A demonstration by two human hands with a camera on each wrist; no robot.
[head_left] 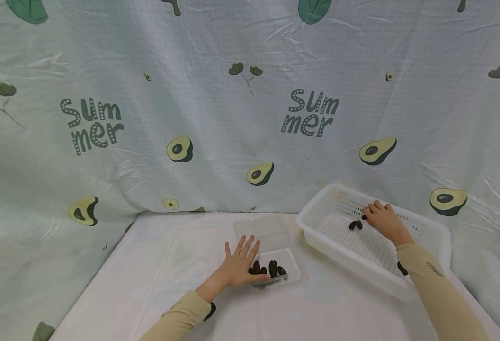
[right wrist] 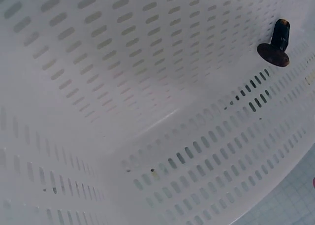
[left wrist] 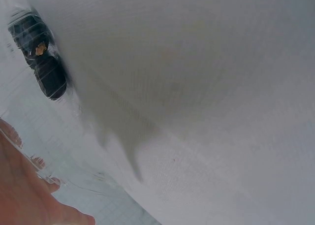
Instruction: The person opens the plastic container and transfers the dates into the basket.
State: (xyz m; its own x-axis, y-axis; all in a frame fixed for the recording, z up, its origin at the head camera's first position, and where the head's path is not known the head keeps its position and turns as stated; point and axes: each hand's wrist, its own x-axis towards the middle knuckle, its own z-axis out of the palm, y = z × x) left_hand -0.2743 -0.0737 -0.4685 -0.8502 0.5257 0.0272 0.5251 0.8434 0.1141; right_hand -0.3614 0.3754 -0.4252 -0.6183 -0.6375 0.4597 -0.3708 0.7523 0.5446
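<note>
A clear plastic box [head_left: 293,265] with several dark, oval, date-like fruits [head_left: 273,269] stands on the table, its lid [head_left: 260,231] folded back. My left hand [head_left: 235,271] rests at the box's left side, fingers spread and thumb along the front edge. Two of the dates [left wrist: 50,77] show through the box wall in the left wrist view. Inside the white basket [head_left: 443,241], my right hand [head_left: 384,221] pinches one dark date [head_left: 364,217] at its fingertips. Two more dates [right wrist: 273,54] lie together on the basket floor, near that hand.
The slotted basket walls rise around my right hand, and the basket stands at the table's right side. A patterned cloth [head_left: 216,118] hangs behind the table [head_left: 182,255]. White covering lies over the tabletop, left and front of the box.
</note>
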